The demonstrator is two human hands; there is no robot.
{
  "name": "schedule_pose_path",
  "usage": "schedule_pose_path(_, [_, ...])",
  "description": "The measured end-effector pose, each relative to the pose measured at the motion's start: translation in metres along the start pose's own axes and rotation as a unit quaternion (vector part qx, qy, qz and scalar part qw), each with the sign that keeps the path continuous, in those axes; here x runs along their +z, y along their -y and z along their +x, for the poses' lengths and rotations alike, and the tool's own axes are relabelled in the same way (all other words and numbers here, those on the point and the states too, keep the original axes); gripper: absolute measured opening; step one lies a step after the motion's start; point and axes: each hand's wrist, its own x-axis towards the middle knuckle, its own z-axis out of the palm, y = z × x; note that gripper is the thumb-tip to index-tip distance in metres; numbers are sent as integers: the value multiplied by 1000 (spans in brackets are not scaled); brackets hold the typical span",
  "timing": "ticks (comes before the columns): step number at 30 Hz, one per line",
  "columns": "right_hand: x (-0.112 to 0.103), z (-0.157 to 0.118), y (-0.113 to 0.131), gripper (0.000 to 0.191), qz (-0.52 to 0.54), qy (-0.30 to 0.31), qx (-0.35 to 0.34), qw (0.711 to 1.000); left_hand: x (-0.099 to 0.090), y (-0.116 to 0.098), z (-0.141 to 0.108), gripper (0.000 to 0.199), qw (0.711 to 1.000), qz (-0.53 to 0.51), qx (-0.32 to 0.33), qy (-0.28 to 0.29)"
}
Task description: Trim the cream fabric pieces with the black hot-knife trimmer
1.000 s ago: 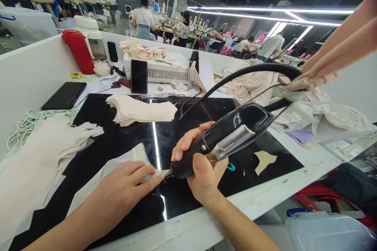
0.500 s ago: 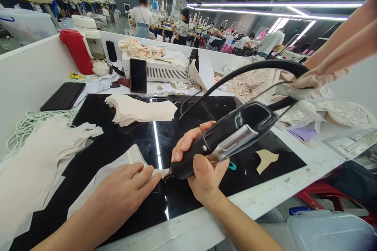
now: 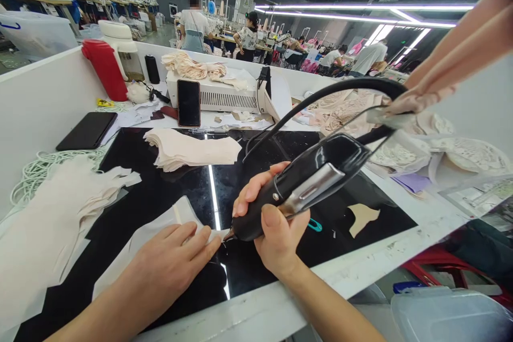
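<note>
My right hand (image 3: pixel 280 235) wraps around a black corded handheld power tool (image 3: pixel 304 184) with a metal lever on its side. The tool is tilted, its narrow tip low at the left and its rear end raised. That tip meets the edge of a white fabric piece (image 3: pixel 148 235) on the glossy black board (image 3: pixel 320 256). My left hand (image 3: pixel 172 262) lies flat over the fabric, fingers extended toward the tip. A pinkish cloth strap (image 3: pixel 452 59) runs from the tool's rear to the upper right.
Behind my hands lies a stack of cream fabric pieces (image 3: pixel 192 149). More cut fabric (image 3: pixel 44 230) is piled at the left. A phone (image 3: pixel 188 102) leans on a white vented box (image 3: pixel 228 99). Right of the tool are a beige scrap (image 3: pixel 363 219) and a teal item (image 3: pixel 315 224).
The tool's rear end has shifted left and slightly down, and the strap has swung left with it. My left hand and the fabric have barely moved.
</note>
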Motion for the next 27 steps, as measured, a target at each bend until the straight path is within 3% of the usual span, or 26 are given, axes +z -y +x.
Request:
schedule_pose_path(19, [0, 0, -2, 34, 8, 8, 1, 1000, 1, 1, -1, 41, 999, -48, -9, 9])
schedule_pose_path(23, [-5, 9, -4, 38, 5, 9, -11, 1000, -2, 16, -3, 32, 988, -140, -65, -4])
schedule_pose_path(27, [-20, 24, -9, 34, -4, 5, -24, 1000, 0, 41, -19, 28, 990, -114, -84, -22])
